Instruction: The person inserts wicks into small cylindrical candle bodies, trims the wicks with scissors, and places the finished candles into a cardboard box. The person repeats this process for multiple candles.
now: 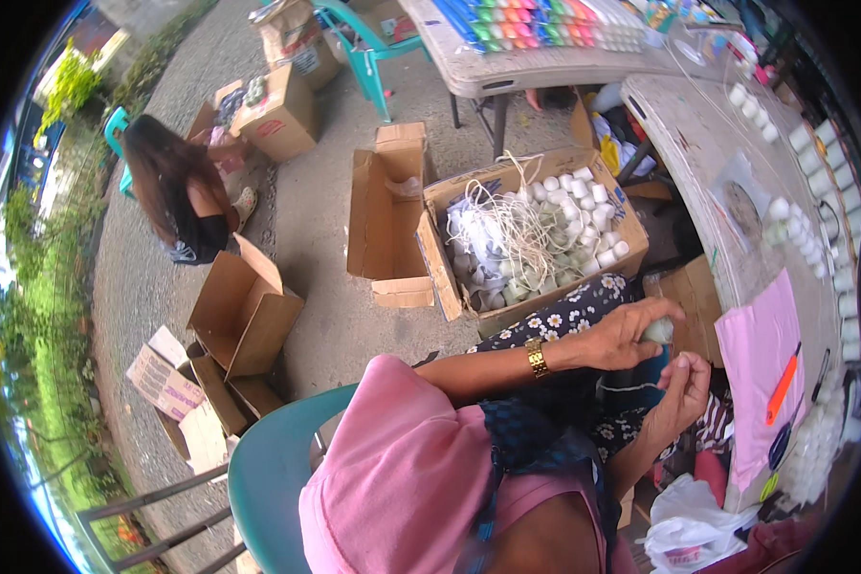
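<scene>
My left hand (631, 332), with a gold watch on its wrist, has its fingers curled round a small pale greenish-white piece that looks like a short candle (658, 331). Just below it, my right hand (681, 394) is closed in a pinch. A thin white string (631, 387) runs over my lap to its fingers. Beyond my knee stands a cardboard box (631, 206) of many short white cylinders (584, 215), with a tangle of cream cord (517, 230) on top.
At my right, a table (684, 134) holds a pink sheet (751, 344), an orange-handled tool (783, 385) and white cylinders. Colourful candles (526, 29) cover the far table. Open cardboard boxes (239, 320) stand on the ground; a person (177, 191) crouches at the far left.
</scene>
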Motion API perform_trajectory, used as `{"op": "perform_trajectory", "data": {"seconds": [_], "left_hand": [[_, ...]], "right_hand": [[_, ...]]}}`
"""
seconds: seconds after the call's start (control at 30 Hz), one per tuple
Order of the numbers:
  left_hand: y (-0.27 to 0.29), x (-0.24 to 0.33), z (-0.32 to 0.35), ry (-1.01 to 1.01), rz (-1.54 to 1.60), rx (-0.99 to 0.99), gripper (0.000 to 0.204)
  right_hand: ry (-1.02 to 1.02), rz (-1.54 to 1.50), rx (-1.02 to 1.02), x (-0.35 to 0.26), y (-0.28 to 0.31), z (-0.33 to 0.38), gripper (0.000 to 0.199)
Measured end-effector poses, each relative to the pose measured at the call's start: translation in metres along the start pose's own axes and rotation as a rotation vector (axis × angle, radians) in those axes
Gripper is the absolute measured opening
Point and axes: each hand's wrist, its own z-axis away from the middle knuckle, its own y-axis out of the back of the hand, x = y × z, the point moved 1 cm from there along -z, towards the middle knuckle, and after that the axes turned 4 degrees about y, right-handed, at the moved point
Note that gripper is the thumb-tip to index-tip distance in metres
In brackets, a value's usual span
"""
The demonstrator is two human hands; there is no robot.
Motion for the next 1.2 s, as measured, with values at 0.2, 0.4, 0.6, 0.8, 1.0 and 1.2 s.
{"op": "perform_trajectory", "data": {"seconds": [0.2,0.4,0.6,0.8,1.0,1.2], "left_hand": [[0.012,0.029,-0.008,-0.007,-0.071,0.078,0.066],[0.005,0.04,-0.011,-0.055,0.101,0.128,0.069],[0.004,0.041,-0.011,-0.098,0.047,0.133,0.068],[0.006,0.043,-0.012,-0.188,-0.179,0.163,0.067],[0.007,0.045,-0.013,-0.279,-0.341,0.174,0.066],[0.01,0.047,-0.014,-0.351,-0.428,0.156,0.069]], "right_hand": [[0.028,-0.124,-0.029,-0.026,-0.009,-0.008,0.008],[0.226,-0.027,0.034,-0.038,-0.008,-0.008,0.01],[0.359,0.077,0.079,-0.043,-0.011,-0.011,0.012],[0.527,0.256,0.088,-0.043,-0.012,-0.015,0.015],[0.661,0.403,0.079,-0.043,-0.014,-0.019,0.018],[0.703,0.513,0.057,-0.043,-0.015,-0.019,0.017]]}}
